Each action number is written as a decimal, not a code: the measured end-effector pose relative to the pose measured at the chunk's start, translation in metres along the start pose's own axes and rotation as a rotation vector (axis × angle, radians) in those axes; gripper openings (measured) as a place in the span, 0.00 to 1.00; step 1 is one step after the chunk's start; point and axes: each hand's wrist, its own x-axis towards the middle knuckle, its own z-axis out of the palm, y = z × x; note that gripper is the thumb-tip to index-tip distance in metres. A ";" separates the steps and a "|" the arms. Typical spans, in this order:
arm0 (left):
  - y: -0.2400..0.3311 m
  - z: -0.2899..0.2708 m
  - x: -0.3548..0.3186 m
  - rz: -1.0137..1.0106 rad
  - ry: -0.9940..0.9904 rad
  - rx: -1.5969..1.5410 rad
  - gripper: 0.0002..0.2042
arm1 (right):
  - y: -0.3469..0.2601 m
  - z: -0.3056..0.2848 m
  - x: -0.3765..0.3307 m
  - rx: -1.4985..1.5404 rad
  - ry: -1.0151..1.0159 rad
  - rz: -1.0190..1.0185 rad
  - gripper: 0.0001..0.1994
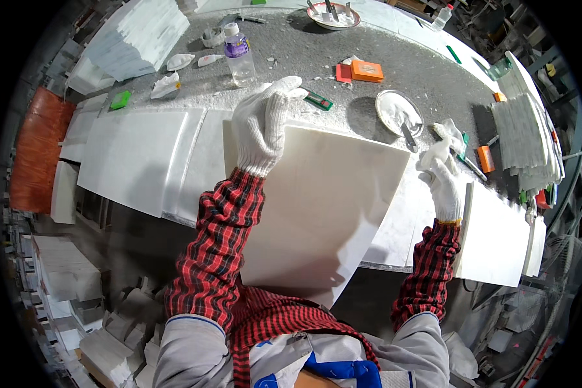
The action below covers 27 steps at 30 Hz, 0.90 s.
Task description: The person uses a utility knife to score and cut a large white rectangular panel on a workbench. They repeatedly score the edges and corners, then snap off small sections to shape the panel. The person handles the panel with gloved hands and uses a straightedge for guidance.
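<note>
A pale rectangular panel point(323, 200) lies in front of me, its near end reaching past the table's front edge. My left hand point(264, 126), in a white knitted glove, is over the panel's far left part. Its fingers are bent and together; what is in them, if anything, is hidden. To the right of the panel, my right hand point(445, 184), also gloved, is closed around a crumpled white cloth point(437, 155). Just beyond that hand stands a round dish of white paste point(394, 107) with a putty knife point(408, 137) leaning in it.
More white panels point(132, 152) line the front edge, with stacked tiles point(139, 35) far left and upright sheets point(520, 126) at the right. A bottle point(239, 58), an orange box point(367, 70), a green-handled cutter point(318, 99) and a bowl with tools point(333, 18) occupy the grey table point(291, 55).
</note>
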 end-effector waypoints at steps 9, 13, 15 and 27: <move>0.003 -0.002 0.001 -0.117 -0.075 0.096 0.20 | 0.093 -0.046 0.017 -0.535 0.391 -0.251 0.18; 0.004 0.001 -0.001 -0.132 -0.078 0.116 0.21 | 0.100 -0.055 0.010 -0.923 0.581 -0.231 0.18; 0.000 -0.003 -0.002 -0.136 -0.082 0.127 0.21 | 0.099 -0.049 0.006 -1.118 0.608 -0.119 0.18; -0.005 0.004 0.000 -0.036 -0.077 0.196 0.20 | 0.120 -0.073 0.013 -1.219 0.639 0.028 0.23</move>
